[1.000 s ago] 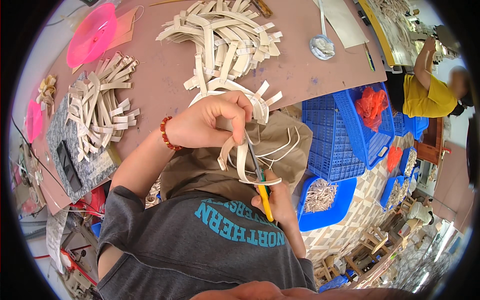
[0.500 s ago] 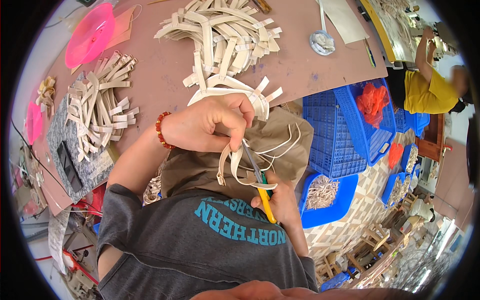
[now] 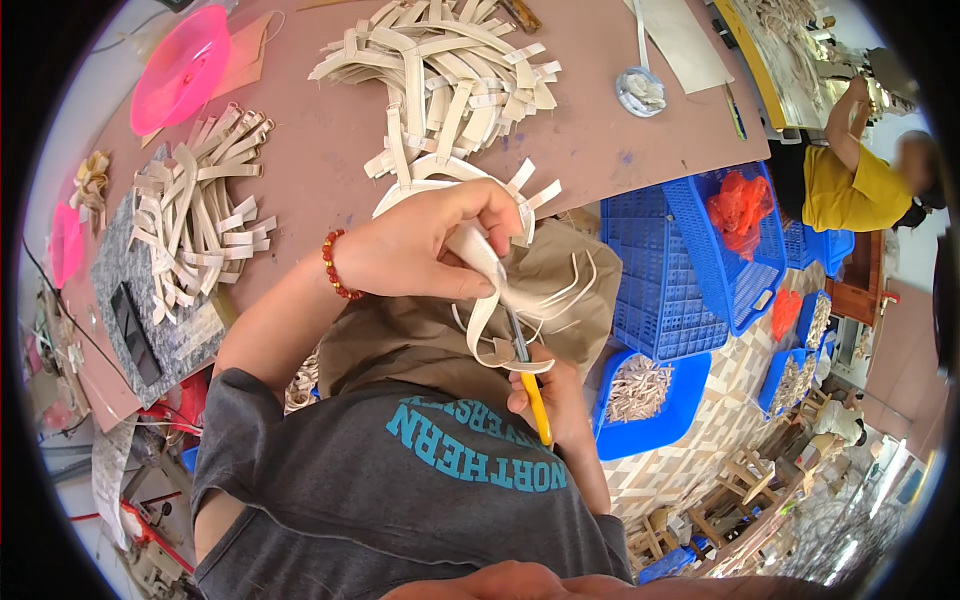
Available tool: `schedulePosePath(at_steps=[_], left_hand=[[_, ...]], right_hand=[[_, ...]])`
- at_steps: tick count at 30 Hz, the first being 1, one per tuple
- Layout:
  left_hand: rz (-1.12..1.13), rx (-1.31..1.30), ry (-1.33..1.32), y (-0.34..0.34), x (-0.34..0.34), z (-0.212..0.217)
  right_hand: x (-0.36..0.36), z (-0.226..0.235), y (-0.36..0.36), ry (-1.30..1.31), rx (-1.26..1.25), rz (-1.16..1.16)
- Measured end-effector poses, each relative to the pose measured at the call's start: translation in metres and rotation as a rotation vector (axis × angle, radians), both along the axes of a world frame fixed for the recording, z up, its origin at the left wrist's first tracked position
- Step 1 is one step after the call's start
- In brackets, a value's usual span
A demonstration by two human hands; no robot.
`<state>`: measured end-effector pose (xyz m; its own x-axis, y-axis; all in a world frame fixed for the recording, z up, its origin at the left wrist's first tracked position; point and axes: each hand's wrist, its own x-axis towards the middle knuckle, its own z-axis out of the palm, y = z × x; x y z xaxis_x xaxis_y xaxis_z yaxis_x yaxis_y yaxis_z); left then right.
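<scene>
Over my lap, my left hand [image 3: 415,240] pinches a cream strap [image 3: 482,318] between thumb and fingers; the strap hangs in a loop below the thumb. My right hand [image 3: 566,402] is wrapped round the yellow handle of a pair of scissors [image 3: 537,408]. The scissor blades point up toward the left hand and lie against the strap's edge; whether they are fully closed is hard to see. Thin cream strips [image 3: 570,298] trail off to the right over the brown cloth [image 3: 385,345] on my lap.
Cream straps lie in a large pile [image 3: 440,75] and a smaller left pile [image 3: 195,215] on the brown table [image 3: 310,190]. A phone [image 3: 137,332] sits at left. Blue crates [image 3: 660,270] and a blue tub [image 3: 650,425] stand at right. Someone in yellow [image 3: 850,190] works beyond.
My left hand has shifted slightly right and turned, bringing the strap's broad face into view near the fingers. The scissors have turned a little, and their green part no longer shows clearly.
</scene>
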<state>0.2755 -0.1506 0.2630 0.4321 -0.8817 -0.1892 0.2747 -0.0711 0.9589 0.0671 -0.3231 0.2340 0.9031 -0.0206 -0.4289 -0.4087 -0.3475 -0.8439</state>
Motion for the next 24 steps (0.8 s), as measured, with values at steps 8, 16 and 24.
schedulePosePath(at_steps=[8, 16, 24], left_hand=[[0.346, -0.249, 0.478, -0.013, -0.03, -0.028], [0.263, -0.147, 0.294, -0.009, -0.032, -0.027], [0.197, -0.147, 0.333, -0.006, -0.027, -0.024]], right_hand=[[-0.006, -0.01, 0.004, 0.051, 0.482, -0.176], [0.007, 0.006, 0.01, 0.135, 0.546, -0.06], [-0.004, -0.012, 0.009, 0.13, 0.551, -0.053]])
